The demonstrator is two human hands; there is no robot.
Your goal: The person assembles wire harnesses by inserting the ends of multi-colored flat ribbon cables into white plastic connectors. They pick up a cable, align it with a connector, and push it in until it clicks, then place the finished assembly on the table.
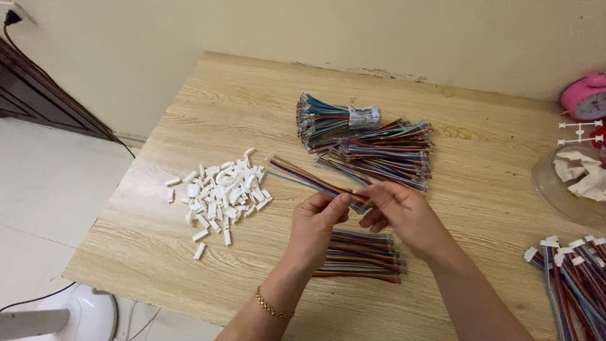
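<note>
My left hand point(319, 222) and my right hand point(399, 213) meet over the middle of a wooden table point(208, 107). Together they pinch one end of a flat multicoloured wire strip point(303, 177) that stretches away to the upper left. Under my hands lies a small stack of similar coloured wire strips point(366, 256). A heap of small white plastic connector housings point(221, 192) sits to the left of my left hand. A gold bracelet point(273, 307) is on my left wrist.
A large pile of coloured wire bundles point(372, 145), one banded with a paper label, lies behind my hands. Wires fitted with white connectors point(571, 271) lie at the right edge. A clear bowl of white scraps point(577, 180) and a pink alarm clock point(586, 98) stand far right. A white fan base point(69, 316) is on the floor.
</note>
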